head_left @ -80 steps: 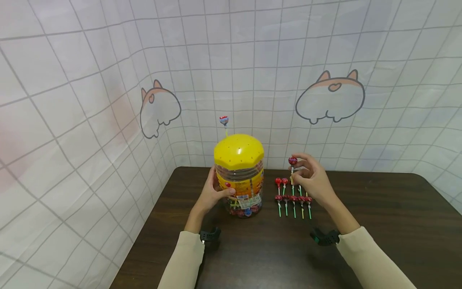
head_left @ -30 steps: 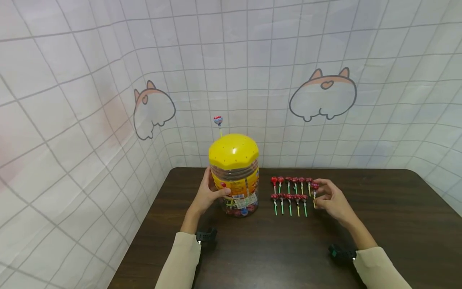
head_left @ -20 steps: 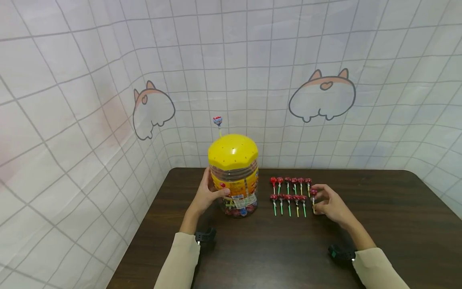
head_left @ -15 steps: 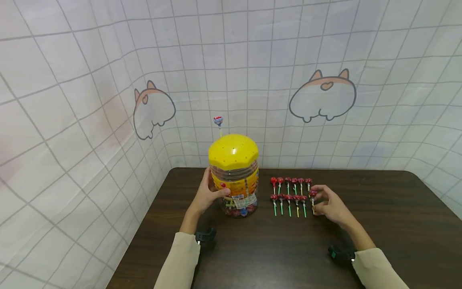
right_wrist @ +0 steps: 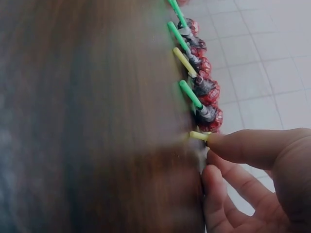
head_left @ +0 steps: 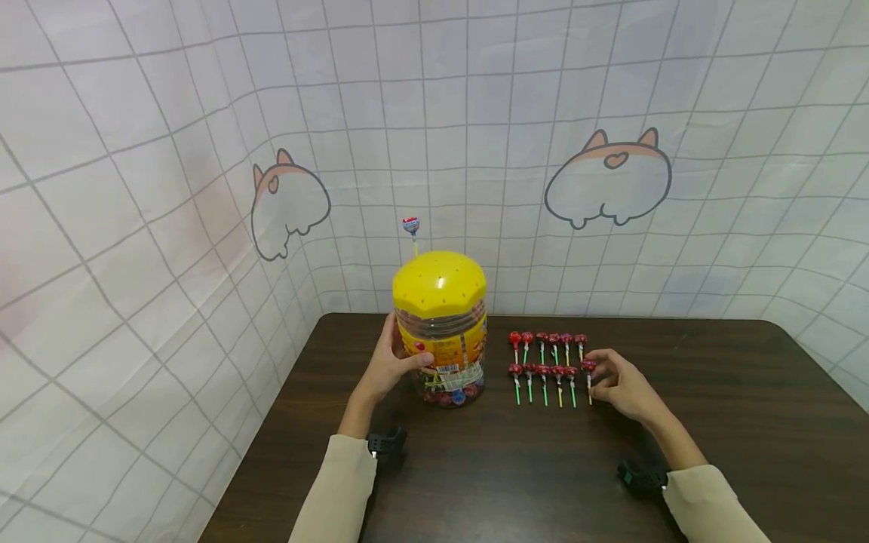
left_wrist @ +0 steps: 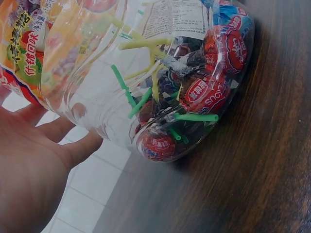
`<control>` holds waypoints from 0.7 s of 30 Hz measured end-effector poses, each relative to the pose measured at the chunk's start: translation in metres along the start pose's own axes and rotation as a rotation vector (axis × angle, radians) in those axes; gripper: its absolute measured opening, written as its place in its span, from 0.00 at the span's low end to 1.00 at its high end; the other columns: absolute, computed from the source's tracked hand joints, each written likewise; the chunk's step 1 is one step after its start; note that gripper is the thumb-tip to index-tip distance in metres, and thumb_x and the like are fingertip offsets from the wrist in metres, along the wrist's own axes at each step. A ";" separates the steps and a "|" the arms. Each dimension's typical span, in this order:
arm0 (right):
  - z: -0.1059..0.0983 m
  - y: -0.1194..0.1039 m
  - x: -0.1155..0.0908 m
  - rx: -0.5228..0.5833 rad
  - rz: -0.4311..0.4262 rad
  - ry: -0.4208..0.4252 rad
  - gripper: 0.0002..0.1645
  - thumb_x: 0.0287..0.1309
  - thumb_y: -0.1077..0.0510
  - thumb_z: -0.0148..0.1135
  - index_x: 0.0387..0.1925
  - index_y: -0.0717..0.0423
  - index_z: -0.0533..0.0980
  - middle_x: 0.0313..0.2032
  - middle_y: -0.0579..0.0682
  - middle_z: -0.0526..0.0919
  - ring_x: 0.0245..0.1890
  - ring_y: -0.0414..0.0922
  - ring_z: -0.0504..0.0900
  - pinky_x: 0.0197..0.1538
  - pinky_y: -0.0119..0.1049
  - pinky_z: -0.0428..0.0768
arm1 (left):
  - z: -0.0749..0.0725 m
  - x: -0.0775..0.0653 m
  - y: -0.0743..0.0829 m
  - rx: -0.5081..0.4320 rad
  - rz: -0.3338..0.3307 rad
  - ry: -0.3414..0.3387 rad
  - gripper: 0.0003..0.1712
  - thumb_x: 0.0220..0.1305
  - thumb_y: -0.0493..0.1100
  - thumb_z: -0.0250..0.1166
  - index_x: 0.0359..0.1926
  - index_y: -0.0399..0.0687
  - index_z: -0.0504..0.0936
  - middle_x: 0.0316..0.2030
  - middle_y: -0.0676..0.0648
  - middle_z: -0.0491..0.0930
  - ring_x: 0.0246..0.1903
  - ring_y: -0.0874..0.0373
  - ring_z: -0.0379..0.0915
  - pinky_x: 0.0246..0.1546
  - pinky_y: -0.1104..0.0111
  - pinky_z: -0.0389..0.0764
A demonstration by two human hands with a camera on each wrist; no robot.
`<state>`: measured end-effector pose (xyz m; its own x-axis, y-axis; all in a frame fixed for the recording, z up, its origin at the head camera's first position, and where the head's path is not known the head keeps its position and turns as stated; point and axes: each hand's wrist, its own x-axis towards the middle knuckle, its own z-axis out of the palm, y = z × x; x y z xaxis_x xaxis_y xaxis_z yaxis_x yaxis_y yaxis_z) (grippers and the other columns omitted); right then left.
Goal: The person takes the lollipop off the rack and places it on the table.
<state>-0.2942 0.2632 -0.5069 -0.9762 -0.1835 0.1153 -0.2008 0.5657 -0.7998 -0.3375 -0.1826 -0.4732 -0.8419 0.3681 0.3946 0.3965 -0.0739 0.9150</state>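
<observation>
My left hand [head_left: 390, 366] grips the side of a clear plastic candy jar [head_left: 444, 351] with a yellow lid [head_left: 440, 283], its thumb across the label. Through the jar's wall in the left wrist view show red-wrapped lollipops [left_wrist: 206, 92] with green and yellow sticks. At the right end of the front row, my right hand [head_left: 621, 385] pinches a lollipop [head_left: 589, 367] with a yellow stick, which lies at the table. In the right wrist view thumb and fingers close on that yellow stick [right_wrist: 198, 135], the candy head hidden behind them.
Two rows of lollipops lie on the dark wooden table [head_left: 475, 475], a back row [head_left: 554, 341] and a front row [head_left: 543, 373], sticks toward me. One lollipop [head_left: 410, 226] stands upright behind the jar's lid. A white gridded cloth [head_left: 462, 151] hangs behind the table.
My right hand has carried the lollipop down from above the rows to the front row's right end, beside its neighbour. The back row shows more fully. My left hand keeps holding the jar.
</observation>
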 end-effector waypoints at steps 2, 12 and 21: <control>-0.001 -0.001 -0.001 -0.024 0.011 -0.002 0.35 0.58 0.70 0.67 0.66 0.61 0.67 0.46 0.63 0.77 0.38 0.49 0.81 0.34 0.39 0.78 | 0.000 0.000 0.000 -0.005 0.006 -0.006 0.55 0.63 0.41 0.74 0.79 0.68 0.49 0.68 0.46 0.68 0.63 0.53 0.74 0.62 0.59 0.81; -0.003 0.000 -0.001 -0.091 0.028 -0.026 0.35 0.60 0.66 0.70 0.67 0.62 0.68 0.48 0.63 0.77 0.36 0.48 0.78 0.31 0.39 0.75 | 0.000 -0.001 0.002 0.006 -0.013 0.007 0.56 0.61 0.45 0.76 0.79 0.71 0.49 0.68 0.47 0.68 0.63 0.51 0.74 0.62 0.56 0.81; -0.005 -0.002 -0.002 -0.088 0.035 -0.058 0.33 0.61 0.63 0.69 0.66 0.61 0.69 0.51 0.64 0.77 0.36 0.49 0.77 0.31 0.40 0.74 | 0.000 0.000 0.001 0.007 -0.015 0.009 0.54 0.63 0.41 0.74 0.79 0.68 0.49 0.68 0.46 0.69 0.63 0.53 0.74 0.62 0.55 0.81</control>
<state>-0.2923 0.2658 -0.5026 -0.9770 -0.2070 0.0519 -0.1754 0.6402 -0.7479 -0.3368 -0.1827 -0.4728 -0.8511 0.3606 0.3817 0.3865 -0.0619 0.9202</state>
